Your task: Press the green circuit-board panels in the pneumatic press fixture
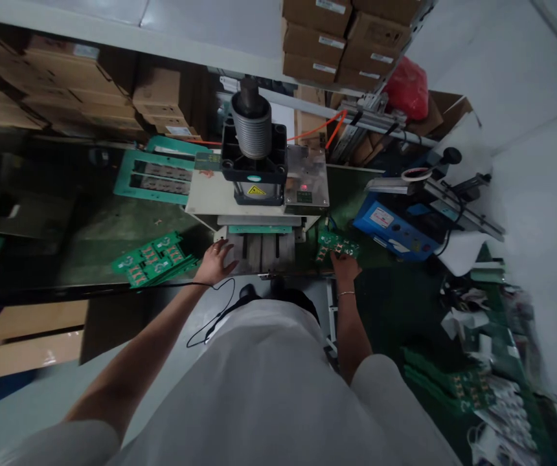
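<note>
A bench press (259, 188) with a coiled spring on top stands in front of me. My left hand (214, 263) is at the left of its metal base plate (283, 254), fingers apart and holding nothing. To the right of the press, my right hand (345, 266) grips the near edge of a green circuit board (327, 241) with copper-coloured patches. Its fingertips are partly hidden. Left of my left hand lies a pile of similar green boards (149, 260), slightly fanned. Under the press head, a green strip (260, 229) shows.
Green frame-like plates (155, 178) lie at the back left. A blue machine (395, 223) stands on the right, with a roll of tape (416, 174) above it. Cardboard boxes (79, 71) fill the shelf behind. More boards (473, 389) and white parts cover the lower right.
</note>
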Demonstrator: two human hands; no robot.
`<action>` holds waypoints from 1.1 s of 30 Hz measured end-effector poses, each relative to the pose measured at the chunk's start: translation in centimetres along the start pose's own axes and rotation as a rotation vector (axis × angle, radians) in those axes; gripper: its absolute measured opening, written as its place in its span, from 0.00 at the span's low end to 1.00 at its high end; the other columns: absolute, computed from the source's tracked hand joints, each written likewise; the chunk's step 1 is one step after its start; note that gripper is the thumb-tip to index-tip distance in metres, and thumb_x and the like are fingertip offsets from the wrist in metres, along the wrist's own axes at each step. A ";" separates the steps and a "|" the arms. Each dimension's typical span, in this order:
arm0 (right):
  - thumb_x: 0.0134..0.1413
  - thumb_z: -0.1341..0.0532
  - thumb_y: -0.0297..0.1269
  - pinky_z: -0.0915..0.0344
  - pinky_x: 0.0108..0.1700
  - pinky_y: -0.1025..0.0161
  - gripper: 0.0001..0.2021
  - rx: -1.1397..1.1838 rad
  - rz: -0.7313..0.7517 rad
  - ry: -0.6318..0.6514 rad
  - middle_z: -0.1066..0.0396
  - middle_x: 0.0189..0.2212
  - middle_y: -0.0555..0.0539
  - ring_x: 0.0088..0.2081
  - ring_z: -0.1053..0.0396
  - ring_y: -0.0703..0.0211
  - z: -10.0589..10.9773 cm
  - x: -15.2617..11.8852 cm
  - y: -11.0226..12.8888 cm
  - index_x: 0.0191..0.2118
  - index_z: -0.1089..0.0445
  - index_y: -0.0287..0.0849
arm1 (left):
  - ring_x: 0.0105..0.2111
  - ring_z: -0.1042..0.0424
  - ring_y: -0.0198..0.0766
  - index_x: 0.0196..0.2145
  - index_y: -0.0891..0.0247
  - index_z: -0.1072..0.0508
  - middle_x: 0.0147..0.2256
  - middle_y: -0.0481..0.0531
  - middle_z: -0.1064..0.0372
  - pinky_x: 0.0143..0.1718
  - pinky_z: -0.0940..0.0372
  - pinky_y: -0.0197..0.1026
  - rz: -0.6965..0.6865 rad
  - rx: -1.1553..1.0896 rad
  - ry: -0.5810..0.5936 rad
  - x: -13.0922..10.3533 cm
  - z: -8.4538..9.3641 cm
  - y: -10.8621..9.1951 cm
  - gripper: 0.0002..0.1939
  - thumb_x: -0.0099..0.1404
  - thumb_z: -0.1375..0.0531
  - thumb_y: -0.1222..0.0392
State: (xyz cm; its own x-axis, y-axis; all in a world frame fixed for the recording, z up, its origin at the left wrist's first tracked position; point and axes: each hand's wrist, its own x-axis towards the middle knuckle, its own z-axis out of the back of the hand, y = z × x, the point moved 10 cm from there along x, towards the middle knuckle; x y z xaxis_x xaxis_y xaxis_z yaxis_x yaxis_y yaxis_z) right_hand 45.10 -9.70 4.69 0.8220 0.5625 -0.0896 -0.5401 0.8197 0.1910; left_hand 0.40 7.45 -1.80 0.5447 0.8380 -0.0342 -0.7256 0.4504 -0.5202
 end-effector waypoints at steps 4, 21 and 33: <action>0.58 0.36 0.52 0.37 0.52 0.48 0.18 0.004 0.052 0.008 0.22 0.38 0.39 0.47 0.26 0.41 0.3 -1.9 1.0 0.34 0.23 0.40 | 0.66 0.37 0.59 0.61 0.62 0.30 0.63 0.67 0.35 0.67 0.41 0.61 -0.048 0.007 0.028 1.3 0.0 -0.8 0.28 0.67 0.41 0.47; 0.57 0.34 0.55 0.38 0.51 0.51 0.19 0.046 0.099 0.011 0.21 0.38 0.41 0.44 0.25 0.44 2.1 -5.9 2.9 0.35 0.23 0.41 | 0.67 0.39 0.61 0.64 0.71 0.32 0.65 0.69 0.36 0.67 0.42 0.58 -0.123 0.080 0.116 6.3 -1.3 -4.3 0.32 0.67 0.41 0.51; 0.59 0.38 0.57 0.39 0.49 0.53 0.20 0.051 0.108 0.016 0.20 0.38 0.39 0.45 0.25 0.43 1.9 -6.6 2.5 0.35 0.24 0.42 | 0.69 0.45 0.68 0.73 0.62 0.41 0.70 0.70 0.45 0.67 0.45 0.61 -0.295 0.192 0.338 3.2 -5.9 -9.1 0.52 0.55 0.29 0.48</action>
State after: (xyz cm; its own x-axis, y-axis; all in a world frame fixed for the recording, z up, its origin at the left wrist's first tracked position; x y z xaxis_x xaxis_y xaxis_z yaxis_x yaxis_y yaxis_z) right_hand 38.70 -11.56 7.64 0.7564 0.6490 -0.0812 -0.6150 0.7480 0.2493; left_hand 11.29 4.21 -2.22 0.8214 0.5339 -0.2008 -0.5674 0.7289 -0.3832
